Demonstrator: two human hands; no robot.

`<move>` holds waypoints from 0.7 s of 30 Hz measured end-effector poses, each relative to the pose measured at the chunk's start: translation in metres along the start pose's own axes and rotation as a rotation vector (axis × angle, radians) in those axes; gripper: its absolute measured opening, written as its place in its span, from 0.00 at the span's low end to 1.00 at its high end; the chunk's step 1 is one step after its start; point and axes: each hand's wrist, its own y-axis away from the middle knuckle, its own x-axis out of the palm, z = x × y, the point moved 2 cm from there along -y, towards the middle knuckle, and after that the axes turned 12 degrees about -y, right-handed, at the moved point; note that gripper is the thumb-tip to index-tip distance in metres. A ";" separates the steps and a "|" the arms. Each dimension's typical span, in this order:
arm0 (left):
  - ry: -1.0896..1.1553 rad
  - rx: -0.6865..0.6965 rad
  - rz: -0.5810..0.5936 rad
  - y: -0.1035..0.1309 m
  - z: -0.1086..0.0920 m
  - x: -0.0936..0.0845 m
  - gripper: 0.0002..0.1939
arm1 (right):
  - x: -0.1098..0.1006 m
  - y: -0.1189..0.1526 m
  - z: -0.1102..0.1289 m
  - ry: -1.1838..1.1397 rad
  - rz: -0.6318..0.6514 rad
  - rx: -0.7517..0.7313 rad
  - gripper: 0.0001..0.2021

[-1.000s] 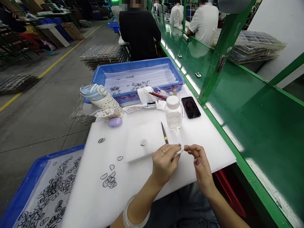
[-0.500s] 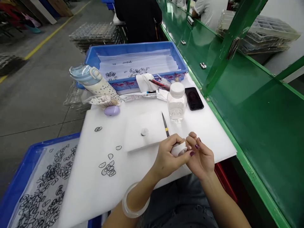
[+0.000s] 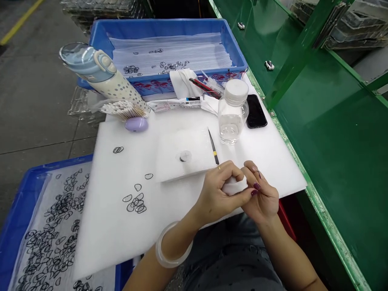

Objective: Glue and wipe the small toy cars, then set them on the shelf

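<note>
My left hand [image 3: 220, 194] is wrapped round a crumpled white cloth [image 3: 235, 186] near the front edge of the white foam board [image 3: 103, 226]. Against its thumb and fingertips, my right hand [image 3: 262, 194] has its fingers bent and pressed together; whatever it pinches is too small to make out. Tweezers [image 3: 213, 147] lie just beyond my left hand, beside a white foam block [image 3: 169, 165] that bears a small round piece [image 3: 184, 156]. Thin dark rings [image 3: 137, 203] lie in a loose group on the board's left part.
A clear jar [image 3: 233, 113], a black phone [image 3: 256, 111], cotton swabs [image 3: 119, 109], a purple case [image 3: 136, 124] and a tilted bottle [image 3: 103, 72] stand or lie toward the back. Behind is a blue tray [image 3: 163, 25]; another blue tray [image 3: 27, 182] of rings is lower left.
The view has tipped down and shifted. My hands remain together at the cloth, and the fingertips of my right hand have drawn closer to my left thumb.
</note>
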 end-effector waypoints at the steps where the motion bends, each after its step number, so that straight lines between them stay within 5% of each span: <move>1: 0.003 0.002 0.004 0.000 0.000 0.000 0.16 | 0.000 0.000 0.000 0.010 0.004 -0.002 0.17; 12: 0.033 0.065 0.033 0.000 -0.003 -0.003 0.15 | 0.004 0.003 0.001 0.121 0.091 -0.040 0.17; 21: 0.112 -0.030 0.104 0.000 0.001 -0.004 0.19 | 0.011 0.007 0.002 0.303 0.079 -0.107 0.15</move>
